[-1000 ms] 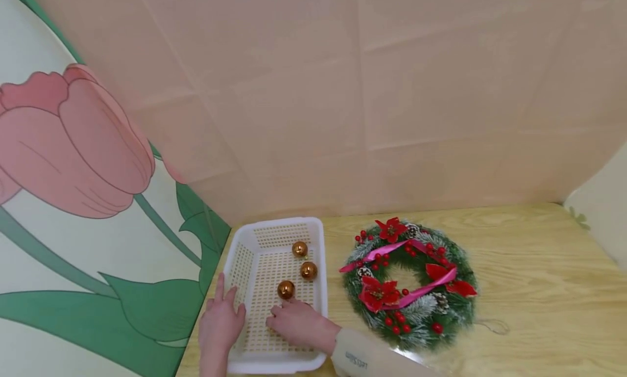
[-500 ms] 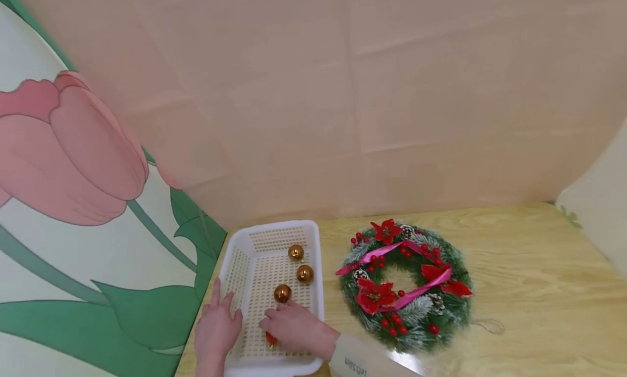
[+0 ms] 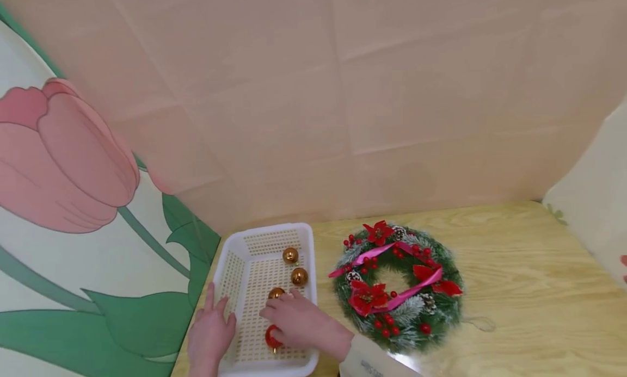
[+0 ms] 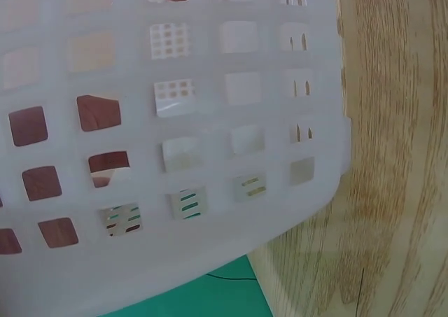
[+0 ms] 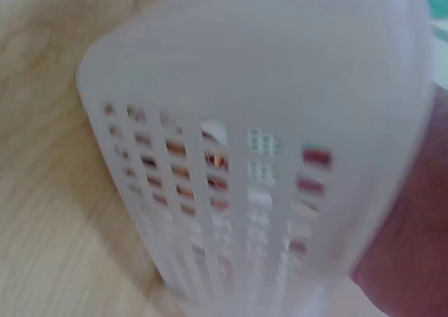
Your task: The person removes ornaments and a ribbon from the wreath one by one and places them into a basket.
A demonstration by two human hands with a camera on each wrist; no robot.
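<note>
A white plastic basket (image 3: 222, 290) with perforated sides holds several shiny ball ornaments. My left hand (image 3: 211, 333) rests on its left rim with fingers straight. My right hand (image 3: 301, 320) reaches over the right rim into the basket, its fingers spread above the floor. A red ball ornament (image 3: 272, 338) with a gold cap lies by the thumb, partly covered by the hand. Just beyond the fingertips is a copper ball (image 3: 276, 294), also partly covered. Two more copper balls, the nearer one (image 3: 299, 276) and the farther one (image 3: 290, 255), lie along the right side.
A green wreath (image 3: 448, 306) with red flowers, berries, pine cones and pink ribbon lies right of the basket on the wooden table (image 3: 529, 268). A tulip mural (image 3: 93, 165) stands at the left. Behind the table hangs a beige cloth (image 3: 343, 121).
The right hand's fingers have spread, and the red ball, hidden at first, now shows beside the thumb. The left hand stays on the rim. The whole head view has shifted slightly.
</note>
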